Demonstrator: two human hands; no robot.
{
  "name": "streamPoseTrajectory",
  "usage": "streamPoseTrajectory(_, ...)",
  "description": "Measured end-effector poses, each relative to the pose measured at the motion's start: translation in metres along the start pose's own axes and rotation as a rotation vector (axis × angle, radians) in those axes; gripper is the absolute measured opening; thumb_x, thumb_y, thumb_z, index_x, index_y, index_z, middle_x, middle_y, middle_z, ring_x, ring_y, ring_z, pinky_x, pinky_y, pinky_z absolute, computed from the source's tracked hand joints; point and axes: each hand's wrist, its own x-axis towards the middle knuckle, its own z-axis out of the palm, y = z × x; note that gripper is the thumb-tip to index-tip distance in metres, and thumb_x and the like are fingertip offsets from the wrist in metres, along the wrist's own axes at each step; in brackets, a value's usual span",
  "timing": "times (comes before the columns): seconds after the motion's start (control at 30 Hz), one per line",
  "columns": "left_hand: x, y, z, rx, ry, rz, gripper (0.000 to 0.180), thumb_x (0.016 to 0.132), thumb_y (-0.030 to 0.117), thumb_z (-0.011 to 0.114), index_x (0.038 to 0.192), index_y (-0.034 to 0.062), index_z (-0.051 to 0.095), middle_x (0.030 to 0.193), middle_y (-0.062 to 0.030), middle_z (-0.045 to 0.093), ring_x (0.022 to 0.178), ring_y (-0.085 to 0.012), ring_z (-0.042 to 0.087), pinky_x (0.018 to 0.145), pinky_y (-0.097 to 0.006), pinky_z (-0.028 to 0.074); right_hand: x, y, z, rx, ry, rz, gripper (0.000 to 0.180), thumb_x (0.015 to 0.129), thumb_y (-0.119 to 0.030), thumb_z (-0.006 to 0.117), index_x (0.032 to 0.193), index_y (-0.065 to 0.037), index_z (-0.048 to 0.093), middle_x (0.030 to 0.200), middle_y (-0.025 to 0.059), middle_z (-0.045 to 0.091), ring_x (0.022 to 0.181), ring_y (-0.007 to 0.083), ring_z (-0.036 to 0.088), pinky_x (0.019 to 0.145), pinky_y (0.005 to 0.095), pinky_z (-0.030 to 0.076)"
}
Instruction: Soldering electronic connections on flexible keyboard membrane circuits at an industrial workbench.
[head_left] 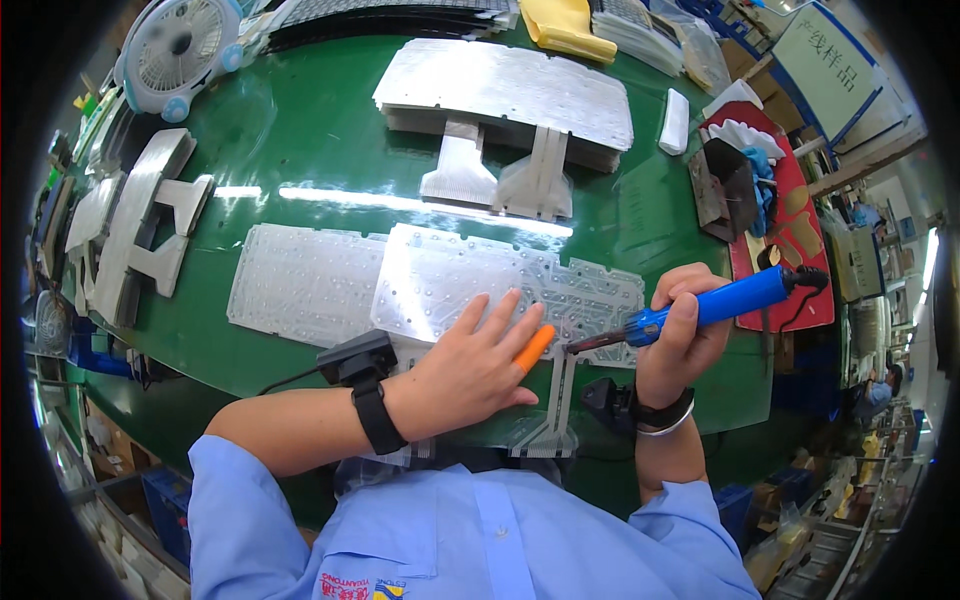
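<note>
Clear sheet (602,292) on the near side of the silver stack (510,90) is probably light, bendy and creasable, so grab its edges; left hand (465,370) is spread flat, right hand (682,345) curled round a blue corded tool (745,297).

Green tabletop (320,140) under silvery sheet stacks (505,90), translucent dotted sheets (455,275) and a white fan (180,85).

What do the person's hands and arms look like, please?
Both sleeves are light blue. The left hand wears an orange finger cover, plus a black wrist strap with a boxy black device and dark cable. The right hand has a black wristband, another black device and silvery bangle.
</note>
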Motion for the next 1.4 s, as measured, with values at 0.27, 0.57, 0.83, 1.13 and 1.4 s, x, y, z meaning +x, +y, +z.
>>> streamPoseTrajectory(0.27, 0.004, 0.000, -0.002, -0.016, 0.003, -0.026, 0.062, 0.083, 0.053, 0.050, 0.124, 0.0068, 0.057, 0.133, -0.0175, 0.043, 0.124, -0.0364, 0.037, 0.101, -0.049, 0.030, 0.008, 0.000, -0.008, -0.021, 0.113, 0.000, 0.016, 0.089, -0.017, 0.050, 0.084, -0.003, 0.045, 0.073, 0.0081, 0.049, 0.062, 0.0116, 0.043, 0.058, 0.0252, 0.035)
streamPoseTrajectory(0.57, 0.013, 0.008, -0.005, 0.022, -0.016, 0.060, 0.061, 0.081, 0.054, 0.054, 0.123, 0.0110, 0.058, 0.133, -0.0141, 0.043, 0.126, -0.0380, 0.035, 0.103, -0.055, 0.025, 0.028, 0.001, -0.032, -0.094, 0.440, 0.027, 0.022, 0.092, -0.022, 0.045, 0.081, -0.004, 0.042, 0.073, 0.0056, 0.045, 0.062, 0.0113, 0.038, 0.056, 0.0260, 0.031)
streamPoseTrajectory(0.83, 0.002, -0.006, -0.026, 0.021, -0.030, -0.172, 0.087, 0.078, 0.064, 0.050, 0.129, -0.0054, 0.047, 0.144, -0.0221, 0.029, 0.134, -0.0443, 0.021, 0.105, -0.063, 0.015, 0.039, 0.019, -0.060, -0.126, 0.653, 0.055, 0.026, 0.094, -0.025, 0.047, 0.079, -0.004, 0.046, 0.073, 0.0043, 0.047, 0.065, 0.0129, 0.042, 0.062, 0.0271, 0.037)
streamPoseTrajectory(1.13, -0.064, 0.028, -0.073, 0.042, -0.214, 0.079, 0.043, 0.075, 0.019, 0.061, 0.115, 0.0020, 0.059, 0.125, -0.0162, 0.053, 0.116, -0.0336, 0.050, 0.098, -0.046, 0.039, 0.050, 0.030, -0.089, 0.143, 0.868, 0.208, 0.028, 0.093, -0.031, 0.050, 0.083, -0.005, 0.049, 0.078, 0.0020, 0.048, 0.073, 0.0121, 0.047, 0.068, 0.0258, 0.038)
streamPoseTrajectory(1.4, -0.085, -0.044, -0.123, 0.395, 0.023, -0.092, 0.026, 0.075, 0.006, 0.061, 0.099, 0.0087, 0.069, 0.115, -0.0064, 0.062, 0.111, -0.0229, 0.057, 0.101, -0.045, 0.038, 0.046, 0.038, -0.095, 0.156, 0.888, 0.233, 0.025, 0.093, -0.030, 0.050, 0.084, -0.007, 0.050, 0.078, 0.0012, 0.049, 0.073, 0.0108, 0.048, 0.067, 0.0245, 0.038)
